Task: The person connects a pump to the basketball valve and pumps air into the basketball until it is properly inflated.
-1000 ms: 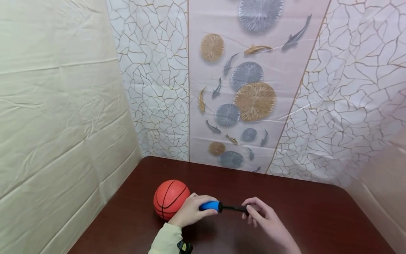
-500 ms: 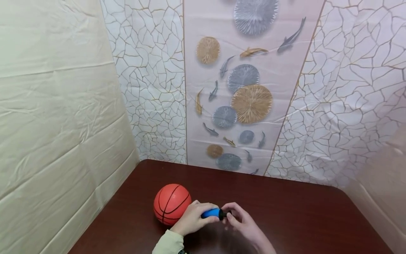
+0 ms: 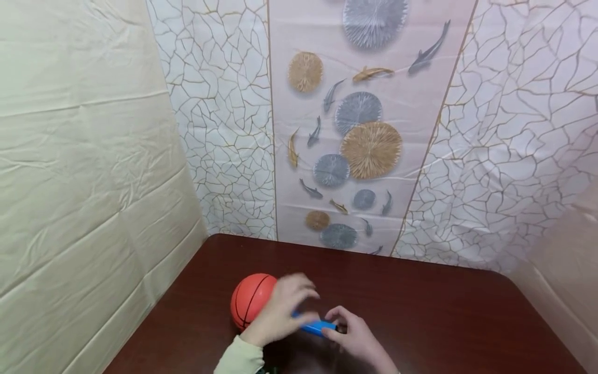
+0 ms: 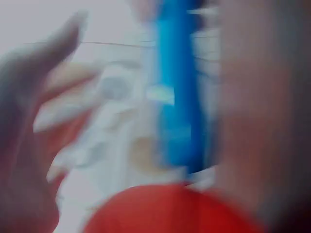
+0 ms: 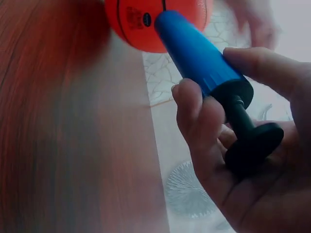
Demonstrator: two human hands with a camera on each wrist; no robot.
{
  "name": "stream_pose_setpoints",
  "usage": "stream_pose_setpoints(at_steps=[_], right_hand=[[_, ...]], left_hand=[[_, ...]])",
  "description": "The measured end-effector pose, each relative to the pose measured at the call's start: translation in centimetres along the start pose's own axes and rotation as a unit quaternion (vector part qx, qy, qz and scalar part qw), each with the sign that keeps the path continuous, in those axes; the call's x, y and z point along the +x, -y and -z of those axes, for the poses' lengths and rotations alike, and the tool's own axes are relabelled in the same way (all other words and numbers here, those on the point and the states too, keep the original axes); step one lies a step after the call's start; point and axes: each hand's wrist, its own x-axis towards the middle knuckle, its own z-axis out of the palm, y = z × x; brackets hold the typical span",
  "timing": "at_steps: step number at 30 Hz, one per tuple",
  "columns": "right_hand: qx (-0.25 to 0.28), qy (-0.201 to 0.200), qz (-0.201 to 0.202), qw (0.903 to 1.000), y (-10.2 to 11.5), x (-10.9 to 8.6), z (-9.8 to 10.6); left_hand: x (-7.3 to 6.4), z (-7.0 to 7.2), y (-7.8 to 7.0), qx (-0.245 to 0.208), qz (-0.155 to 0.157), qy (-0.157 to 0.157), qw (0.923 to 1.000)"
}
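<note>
A blue hand pump (image 3: 315, 327) with a black end cap lies across the space between my hands. My right hand (image 3: 352, 335) grips it near the capped end, thumb and fingers round the blue barrel (image 5: 199, 53) in the right wrist view. The black plunger handle (image 5: 257, 145) sits close to the cap, over the palm. My left hand (image 3: 280, 309), blurred, has its fingers spread apart from the barrel. An orange-red basketball (image 3: 252, 298) rests on the table, partly behind the left hand. The pump's far end overlaps the ball in the right wrist view.
The dark red-brown table (image 3: 444, 311) reaches back to a patterned wall cloth (image 3: 233, 130) printed with fish and round shapes. A cream cloth (image 3: 93, 182) hangs along the left side.
My right hand pushed the extended plunger leftward into the pump, then moved its grip onto the barrel. The left hand let go of the barrel and lifted, fingers spreading.
</note>
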Motion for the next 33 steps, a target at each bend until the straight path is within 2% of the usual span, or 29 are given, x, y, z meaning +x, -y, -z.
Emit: stream_pose_setpoints(at_steps=[2, 3, 5, 6, 8, 10, 13, 15, 19, 21, 23, 29, 33], right_hand=[[-0.021, 0.014, -0.012, 0.9996, 0.0, 0.1, 0.0], [-0.036, 0.020, -0.016, 0.9990, 0.0, 0.1, 0.0], [-0.067, 0.033, -0.017, 0.9971, 0.0, 0.2, 0.0], [-0.082, 0.039, -0.019, 0.9957, 0.0, 0.2, 0.0], [-0.104, 0.048, -0.021, 0.9932, 0.0, 0.2, -0.2], [-0.111, 0.053, -0.028, 0.9920, 0.0, 0.1, -0.6], [-0.114, 0.056, -0.034, 0.9914, 0.2, -0.2, -1.1], [-0.110, 0.060, -0.034, 0.9915, 0.2, -0.5, -1.6], [-0.108, 0.062, -0.025, 0.9919, 0.5, -1.4, -2.5], [-0.109, 0.056, -0.020, 0.9923, 0.7, -1.8, -2.8], [-0.119, 0.049, -0.010, 0.9917, 1.0, -2.0, -3.0], [-0.162, 0.018, 0.023, 0.9864, 2.2, -2.5, -3.5], [-0.187, -0.008, 0.018, 0.9821, 2.7, -3.1, -3.5]], left_hand=[[0.1, 1.5, 0.0, 0.032, 0.076, -0.067, 0.9943], [0.1, 2.0, 0.1, 0.036, 0.131, -0.078, 0.9876], [-0.1, 2.4, 0.4, 0.063, 0.229, -0.061, 0.9694], [-0.2, 2.3, 0.6, 0.081, 0.263, -0.040, 0.9605], [-0.3, 1.8, 1.1, 0.118, 0.301, -0.005, 0.9463], [-0.2, 1.2, 1.8, 0.144, 0.313, -0.003, 0.9388], [0.1, 0.6, 2.9, 0.143, 0.322, -0.010, 0.9358], [0.2, 0.5, 3.5, 0.129, 0.330, -0.004, 0.9351], [0.1, 0.7, 4.7, 0.099, 0.339, 0.022, 0.9353], [0.1, 0.9, 5.2, 0.090, 0.332, 0.031, 0.9383], [0.1, 1.2, 5.6, 0.085, 0.329, 0.030, 0.9400], [0.3, 2.1, 6.2, 0.080, 0.342, 0.013, 0.9362], [1.0, 2.2, 6.4, 0.058, 0.333, 0.022, 0.9410]])
